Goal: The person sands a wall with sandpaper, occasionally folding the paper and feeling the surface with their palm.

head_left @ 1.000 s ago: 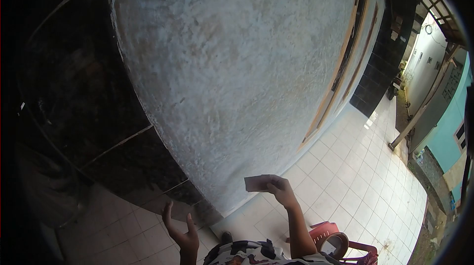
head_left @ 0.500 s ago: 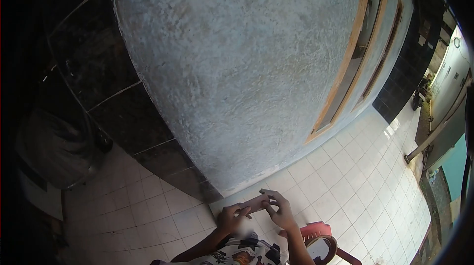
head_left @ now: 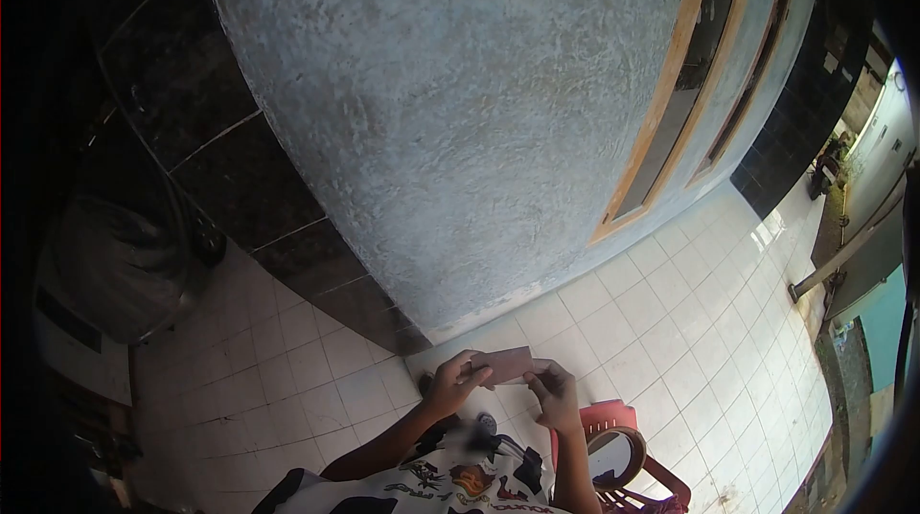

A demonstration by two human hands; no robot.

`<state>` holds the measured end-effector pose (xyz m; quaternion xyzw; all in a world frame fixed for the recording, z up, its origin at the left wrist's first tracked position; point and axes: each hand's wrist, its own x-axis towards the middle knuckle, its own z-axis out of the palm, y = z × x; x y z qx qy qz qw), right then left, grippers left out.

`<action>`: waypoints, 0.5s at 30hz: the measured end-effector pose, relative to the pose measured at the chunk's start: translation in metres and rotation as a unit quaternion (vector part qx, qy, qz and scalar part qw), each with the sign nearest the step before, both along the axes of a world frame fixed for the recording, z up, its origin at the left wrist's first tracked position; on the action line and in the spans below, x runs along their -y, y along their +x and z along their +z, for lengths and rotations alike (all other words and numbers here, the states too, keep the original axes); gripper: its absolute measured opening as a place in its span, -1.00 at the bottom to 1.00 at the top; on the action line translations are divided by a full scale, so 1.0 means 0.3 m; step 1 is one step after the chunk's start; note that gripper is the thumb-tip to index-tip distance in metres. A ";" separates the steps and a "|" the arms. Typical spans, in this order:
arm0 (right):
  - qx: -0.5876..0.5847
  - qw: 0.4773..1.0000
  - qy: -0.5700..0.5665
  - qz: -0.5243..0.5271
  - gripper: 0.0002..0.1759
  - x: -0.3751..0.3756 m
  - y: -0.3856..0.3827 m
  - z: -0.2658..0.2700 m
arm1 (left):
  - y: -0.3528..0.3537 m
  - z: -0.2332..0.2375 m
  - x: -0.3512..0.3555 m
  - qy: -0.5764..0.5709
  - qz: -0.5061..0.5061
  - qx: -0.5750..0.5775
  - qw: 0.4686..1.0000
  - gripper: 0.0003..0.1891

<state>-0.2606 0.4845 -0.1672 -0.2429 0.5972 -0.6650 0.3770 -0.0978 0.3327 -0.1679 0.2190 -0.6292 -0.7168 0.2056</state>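
A small flat brownish-pink rectangular piece (head_left: 504,365) is held up between both hands, over the tiled floor. My left hand (head_left: 454,384) pinches its left end, thumb on the near face. At the right end, my right hand (head_left: 553,393) grips the lower corner between thumb and fingers. Below the hands is the patterned shirt (head_left: 470,481) that I wear.
A red plastic chair (head_left: 613,413) with a round, brown-rimmed object (head_left: 615,456) on it stands at the lower right. The rough blue-grey wall (head_left: 450,121) rises ahead, with wood-framed windows (head_left: 661,121). Dark tiles (head_left: 278,227) border its left side. A post (head_left: 824,274) leans at the far right.
The right hand's raised fingers have come down onto the piece, whose face now shows more fully. The view has shifted slightly, bringing more of the shirt and chair into sight.
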 end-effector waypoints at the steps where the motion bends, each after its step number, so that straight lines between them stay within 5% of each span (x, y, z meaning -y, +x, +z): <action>1: -0.014 0.999 -0.018 0.032 -0.78 -0.005 -0.019 -0.005 | -0.009 0.005 -0.005 0.004 0.000 0.002 1.000 -0.71; 3: 0.003 1.000 -0.009 0.018 -0.88 0.008 -0.025 0.041 | -0.019 0.046 -0.026 0.068 0.064 -0.042 0.995 -0.69; 7: -0.033 0.999 -0.023 -0.006 -0.86 0.042 -0.021 0.042 | -0.020 0.046 -0.045 -0.052 0.133 -0.031 0.989 -0.62; 10: -0.060 0.995 -0.041 -0.063 -0.85 0.072 0.016 0.104 | -0.038 0.100 -0.048 0.013 0.174 -0.061 0.983 -0.61; 15: -0.208 0.974 -0.022 -0.083 -0.94 0.095 0.031 0.186 | -0.042 0.137 -0.026 -0.015 0.198 -0.061 0.978 -0.59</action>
